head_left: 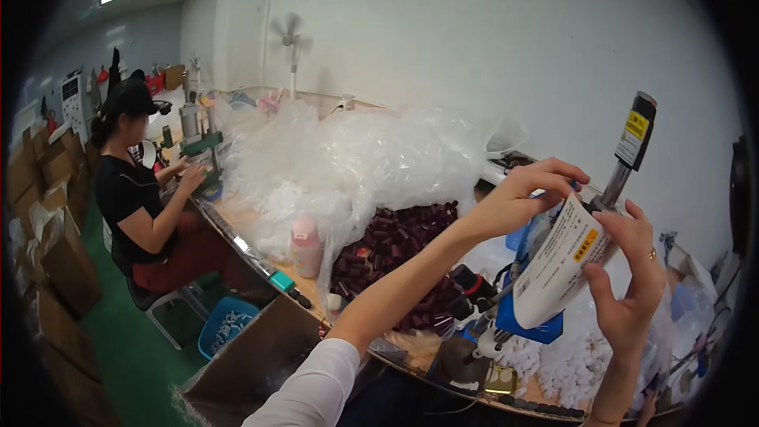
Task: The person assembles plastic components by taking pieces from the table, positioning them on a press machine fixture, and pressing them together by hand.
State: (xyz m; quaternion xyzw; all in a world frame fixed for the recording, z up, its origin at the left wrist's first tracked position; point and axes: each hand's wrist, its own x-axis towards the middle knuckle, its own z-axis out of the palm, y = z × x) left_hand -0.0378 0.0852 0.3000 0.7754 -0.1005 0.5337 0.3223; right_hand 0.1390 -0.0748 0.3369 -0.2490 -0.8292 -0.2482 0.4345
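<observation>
We see our right hand raised upright from the lower edge, fingers curled and thumb pressed on the edge of a curved white label sheet with printed text and a yellow patch, which it grips from the right side. Our left hand reaches across from the lower left on a long bare forearm with a white sleeve at the elbow; its fingers arch over the top of the same sheet, pinching its upper edge. Just below the sheet sits a blue machine base, and a metal press lever with a black handle rises behind our right hand. Under our left forearm lies a clear bag of dark maroon caps. Beyond it stands a pink plastic bottle and heaped clear plastic bags. Far off to the left, a seated person in black works at the same long bench.
</observation>
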